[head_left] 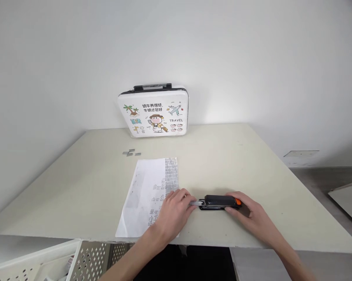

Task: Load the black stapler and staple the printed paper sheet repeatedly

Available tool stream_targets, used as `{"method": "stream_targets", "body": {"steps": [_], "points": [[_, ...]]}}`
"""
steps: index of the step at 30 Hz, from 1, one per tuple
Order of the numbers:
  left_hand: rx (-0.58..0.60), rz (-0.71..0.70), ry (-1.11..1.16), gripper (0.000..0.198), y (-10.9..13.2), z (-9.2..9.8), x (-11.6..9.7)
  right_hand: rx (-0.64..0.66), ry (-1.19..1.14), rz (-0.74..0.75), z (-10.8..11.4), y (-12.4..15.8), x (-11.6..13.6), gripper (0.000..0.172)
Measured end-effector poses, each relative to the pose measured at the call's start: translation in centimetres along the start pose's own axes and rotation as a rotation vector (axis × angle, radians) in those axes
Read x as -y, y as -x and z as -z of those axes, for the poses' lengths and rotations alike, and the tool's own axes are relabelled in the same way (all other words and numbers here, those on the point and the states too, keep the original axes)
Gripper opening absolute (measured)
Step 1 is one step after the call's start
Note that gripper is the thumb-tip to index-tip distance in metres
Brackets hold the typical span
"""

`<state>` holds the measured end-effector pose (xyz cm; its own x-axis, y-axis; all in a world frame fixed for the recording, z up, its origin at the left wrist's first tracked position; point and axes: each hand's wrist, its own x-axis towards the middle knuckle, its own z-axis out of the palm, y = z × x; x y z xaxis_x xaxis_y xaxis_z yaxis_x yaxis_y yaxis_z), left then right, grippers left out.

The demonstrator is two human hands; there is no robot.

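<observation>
A black stapler (pixel 221 201) with an orange end lies on the table, pointing left. My right hand (pixel 248 210) is closed around its rear end, thumb in front and fingers behind. From its front end juts a narrow metal staple tray (pixel 197 203). My left hand (pixel 176 212) pinches the tray's outer tip; whether a staple strip is between those fingers is hidden. Under the left hand and wrist lies a printed sheet of paper (pixel 143 191), partly covered. Several grey staple strips (pixel 130 152) are scattered beyond the paper's far left corner.
A white cartoon-printed case (pixel 154 113) with a black handle stands at the table's back edge near the wall. The pale table (pixel 76 187) ends close to my forearms. Below its front left edge is a white perforated basket (pixel 88 261).
</observation>
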<state>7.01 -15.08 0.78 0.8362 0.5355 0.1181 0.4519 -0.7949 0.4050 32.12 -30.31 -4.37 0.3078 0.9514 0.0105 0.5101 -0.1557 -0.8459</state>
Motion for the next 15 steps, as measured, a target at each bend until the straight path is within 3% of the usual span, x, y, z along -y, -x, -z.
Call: {"method": "stream_targets", "body": {"steps": [4,9,15], "points": [[0.049,-0.019,0.118,0.018,0.0,0.9,1.9,0.004,-0.029,-0.011,0.0,0.1,0.0,0.036],[0.155,-0.169,0.359,0.022,-1.0,1.6,4.5,0.025,-0.058,-0.038,0.2,0.1,-0.2,0.036],[0.195,-0.209,0.441,0.027,-3.9,0.0,4.1,0.069,-0.093,-0.005,0.5,-0.3,-0.1,0.039]]}}
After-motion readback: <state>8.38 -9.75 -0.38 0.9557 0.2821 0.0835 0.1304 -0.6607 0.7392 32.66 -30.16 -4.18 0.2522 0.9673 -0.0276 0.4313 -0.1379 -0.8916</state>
